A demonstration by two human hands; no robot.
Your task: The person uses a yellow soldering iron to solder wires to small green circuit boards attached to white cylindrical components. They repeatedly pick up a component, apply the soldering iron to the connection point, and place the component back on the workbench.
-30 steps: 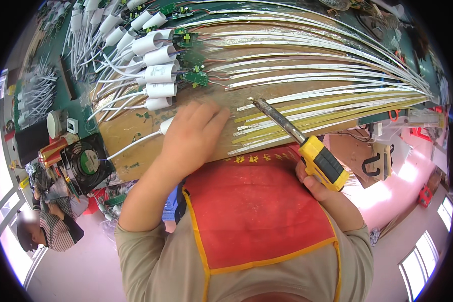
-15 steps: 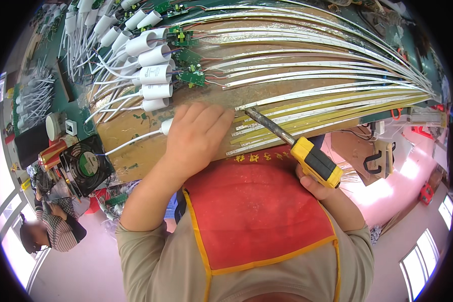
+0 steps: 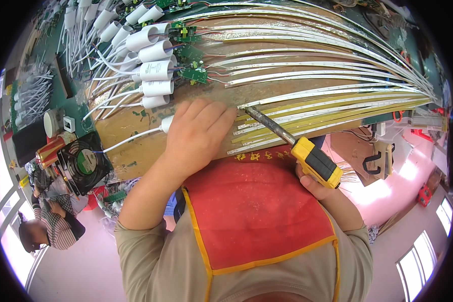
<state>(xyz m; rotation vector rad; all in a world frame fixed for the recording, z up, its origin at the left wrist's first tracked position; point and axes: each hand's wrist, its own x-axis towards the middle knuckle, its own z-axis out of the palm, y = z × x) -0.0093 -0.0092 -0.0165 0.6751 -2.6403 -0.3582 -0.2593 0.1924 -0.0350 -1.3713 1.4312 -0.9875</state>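
My left hand (image 3: 196,133) is closed, palm down, over the end of a white plastic cylinder (image 3: 166,124) with a white cable (image 3: 133,142) trailing left. Whatever its fingertips pinch is hidden beneath the hand. In my right hand (image 3: 314,185) I hold a soldering iron (image 3: 316,162) with a yellow and black handle, fingers wrapped round it. Its metal tip reaches the left end of a white LED strip (image 3: 297,95), just right of my left fingers. More strips on yellow backing (image 3: 287,121) lie fanned out below it.
White cylinders (image 3: 157,71) with cables lie up left, wired to green circuit boards (image 3: 194,74) and further LED strips (image 3: 287,70). A black fan (image 3: 85,163) stands at the board's left edge. Another person (image 3: 55,226) sits at far left.
The view has shifted slightly. Both hands, the soldering iron and the strips keep almost the same places, with the iron's tip still at the strip's end.
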